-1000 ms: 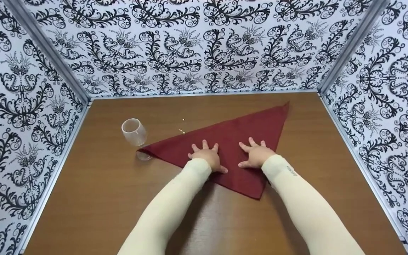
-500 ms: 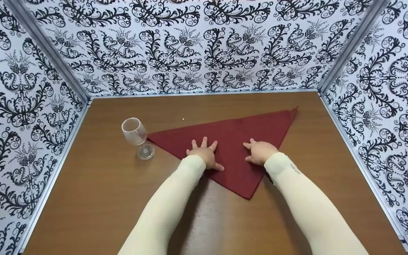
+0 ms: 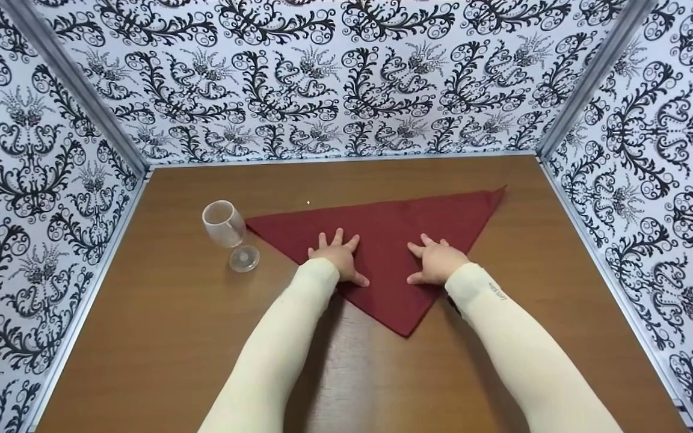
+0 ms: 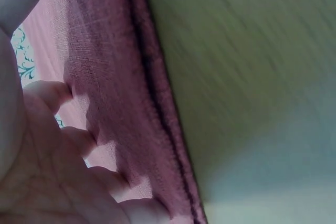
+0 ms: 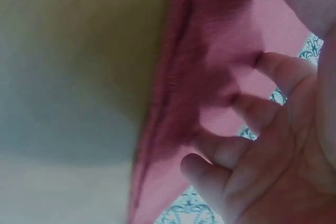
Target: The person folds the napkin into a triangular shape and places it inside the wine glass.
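Note:
A dark red cloth napkin (image 3: 382, 240), folded into a triangle, lies flat on the table with one corner toward the person. My left hand (image 3: 335, 258) rests on its left half, fingers spread and fingertips on the fabric. On the right half, my right hand (image 3: 440, 261) touches the cloth with its fingers spread too. In the left wrist view, the fingertips (image 4: 107, 179) meet the cloth near its layered edge. The right wrist view has the fingers (image 5: 257, 111) against the fabric, the little finger slightly raised. Neither hand grips anything.
A clear stemmed glass (image 3: 224, 225) stands upright at the left, its bowl right by the napkin's left corner. Patterned wall panels (image 3: 346, 84) enclose the brown wooden table (image 3: 160, 337) at the back and both sides.
The napkin has turned on the table: its near corner has shifted left, and its left corner moved back off the glass's base. My left hand has slid slightly left and back.

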`<action>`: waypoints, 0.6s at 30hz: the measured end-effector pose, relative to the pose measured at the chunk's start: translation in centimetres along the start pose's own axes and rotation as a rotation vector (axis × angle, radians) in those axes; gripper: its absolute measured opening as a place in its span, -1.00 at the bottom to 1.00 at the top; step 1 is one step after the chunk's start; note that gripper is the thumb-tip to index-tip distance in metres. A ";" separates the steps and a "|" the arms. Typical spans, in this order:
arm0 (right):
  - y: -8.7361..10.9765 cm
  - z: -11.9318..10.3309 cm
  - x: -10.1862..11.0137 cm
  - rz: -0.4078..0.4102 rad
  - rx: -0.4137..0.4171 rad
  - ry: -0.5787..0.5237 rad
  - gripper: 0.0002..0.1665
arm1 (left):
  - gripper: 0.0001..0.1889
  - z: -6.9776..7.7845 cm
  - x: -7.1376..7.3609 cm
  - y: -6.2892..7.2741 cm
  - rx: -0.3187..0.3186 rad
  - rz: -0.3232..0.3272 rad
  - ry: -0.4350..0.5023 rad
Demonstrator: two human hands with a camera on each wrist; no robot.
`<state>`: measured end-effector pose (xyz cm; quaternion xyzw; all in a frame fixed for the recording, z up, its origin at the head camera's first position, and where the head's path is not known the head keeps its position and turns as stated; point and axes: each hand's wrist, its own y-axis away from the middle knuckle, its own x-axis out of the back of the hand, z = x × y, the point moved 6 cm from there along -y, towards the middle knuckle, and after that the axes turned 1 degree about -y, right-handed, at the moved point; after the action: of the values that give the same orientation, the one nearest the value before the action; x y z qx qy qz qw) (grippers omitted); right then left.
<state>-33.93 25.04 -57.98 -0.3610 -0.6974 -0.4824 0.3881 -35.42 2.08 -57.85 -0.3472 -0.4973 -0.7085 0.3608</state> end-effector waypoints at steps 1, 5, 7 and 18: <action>-0.1 0.0 -0.1 0.001 0.003 -0.009 0.11 | 0.23 -0.2 0.0 -0.1 0.002 -0.004 0.003; -0.2 0.0 -0.2 0.002 0.020 -0.027 0.14 | 0.26 -0.7 -0.1 -0.8 0.011 -0.024 0.009; -0.3 0.0 -0.3 -0.007 0.020 -0.029 0.14 | 0.27 -0.9 -0.2 -1.1 0.015 -0.033 0.011; -1.0 -0.1 -0.7 -0.018 0.020 -0.024 0.16 | 0.27 -1.5 0.0 -0.7 0.016 -0.033 0.012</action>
<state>-34.48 24.55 -59.00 -0.3566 -0.7099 -0.4747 0.3789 -36.24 0.83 -58.52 -0.3319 -0.5062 -0.7126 0.3547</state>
